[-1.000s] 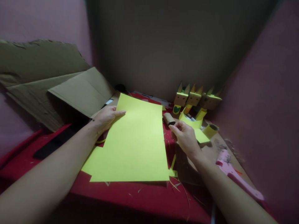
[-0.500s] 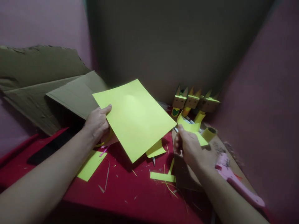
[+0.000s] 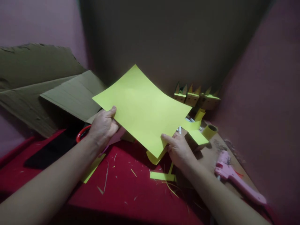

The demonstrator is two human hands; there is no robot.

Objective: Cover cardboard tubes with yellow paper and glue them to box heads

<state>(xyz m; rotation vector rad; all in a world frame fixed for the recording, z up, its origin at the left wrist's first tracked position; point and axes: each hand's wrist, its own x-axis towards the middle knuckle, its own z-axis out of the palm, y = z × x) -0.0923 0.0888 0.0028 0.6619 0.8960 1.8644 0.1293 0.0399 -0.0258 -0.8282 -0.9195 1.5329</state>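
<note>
A large yellow paper sheet (image 3: 145, 109) is held up over the red table, its surface slightly curved. My left hand (image 3: 103, 126) grips its lower left edge, thumb on top. My right hand (image 3: 179, 148) pinches the sheet near its lower right edge, thumb on top and fingers beneath. Under my left wrist shows a red ring-shaped handle (image 3: 82, 133). A curled yellow paper piece (image 3: 153, 158) lies partly beneath the sheet.
Cardboard pieces (image 3: 72, 93) lean at the left, by a black flat item (image 3: 51, 150). Yellow strips (image 3: 162, 176) and scraps lie on the red table (image 3: 131, 200). At the right are small eared box figures (image 3: 193, 98), a yellow tube (image 3: 209, 132) and a pink glue gun (image 3: 239, 181).
My right hand has moved left and now holds the sheet's lower right edge. The sheet has turned and bent a little. The red handle has come into sight beside my left wrist.
</note>
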